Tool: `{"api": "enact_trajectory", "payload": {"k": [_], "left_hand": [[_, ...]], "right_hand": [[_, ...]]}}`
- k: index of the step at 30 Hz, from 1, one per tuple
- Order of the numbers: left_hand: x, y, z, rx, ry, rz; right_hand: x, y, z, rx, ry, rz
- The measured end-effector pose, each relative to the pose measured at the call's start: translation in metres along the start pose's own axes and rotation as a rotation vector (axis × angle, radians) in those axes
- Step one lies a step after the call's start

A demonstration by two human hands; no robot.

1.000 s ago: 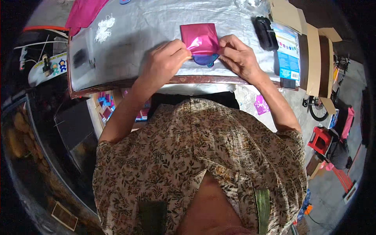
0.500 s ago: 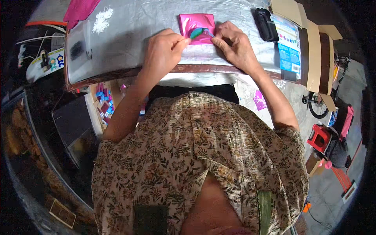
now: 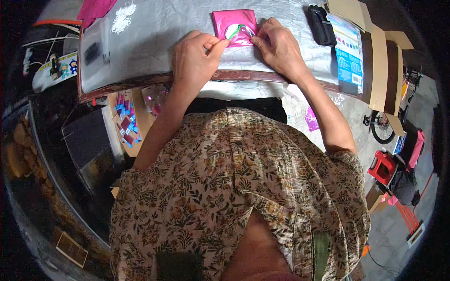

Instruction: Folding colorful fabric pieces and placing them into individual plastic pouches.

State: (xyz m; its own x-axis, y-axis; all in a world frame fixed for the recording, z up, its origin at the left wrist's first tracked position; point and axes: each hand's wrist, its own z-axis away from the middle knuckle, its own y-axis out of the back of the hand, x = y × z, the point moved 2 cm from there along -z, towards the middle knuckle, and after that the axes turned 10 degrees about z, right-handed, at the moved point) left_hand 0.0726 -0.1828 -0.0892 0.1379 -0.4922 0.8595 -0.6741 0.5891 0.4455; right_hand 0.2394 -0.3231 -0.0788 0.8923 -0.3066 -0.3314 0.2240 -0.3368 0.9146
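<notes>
A folded sheet of shiny pink film [image 3: 234, 18] lies on the silvery table cover at the far middle. On its lower half is a rounded, glossy patch [image 3: 238, 33] in white and green. My left hand [image 3: 198, 55] pinches the film's near left corner between thumb and forefinger. At the near right edge, my right hand [image 3: 280, 46] grips the film with thumb and curled fingers. Both forearms reach up over the table's near edge. What lies under the film is hidden.
White string [image 3: 124, 18] and a magenta cloth [image 3: 96, 13] lie at the table's far left. On the right are a black case [image 3: 321, 27], a blue-and-white printed package [image 3: 349, 56] and an open cardboard box [image 3: 378, 70]. A box of small packets [image 3: 125, 119] stands below the table's left part.
The patch on the film has turned from mostly green-blue to mostly white with a green streak. Both hands keep hold of the film's near edge. The view has shifted slightly.
</notes>
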Motion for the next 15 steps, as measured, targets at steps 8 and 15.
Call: {"api": "enact_trajectory", "payload": {"k": [8,15], "left_hand": [[0.000,-0.002,-0.005,-0.025,0.051,-0.140],[0.000,0.000,-0.009,-0.087,0.088,-0.195]], "right_hand": [[-0.002,0.001,0.001,0.014,-0.020,-0.008],[-0.013,0.006,0.005,0.024,-0.223,-0.013]]}}
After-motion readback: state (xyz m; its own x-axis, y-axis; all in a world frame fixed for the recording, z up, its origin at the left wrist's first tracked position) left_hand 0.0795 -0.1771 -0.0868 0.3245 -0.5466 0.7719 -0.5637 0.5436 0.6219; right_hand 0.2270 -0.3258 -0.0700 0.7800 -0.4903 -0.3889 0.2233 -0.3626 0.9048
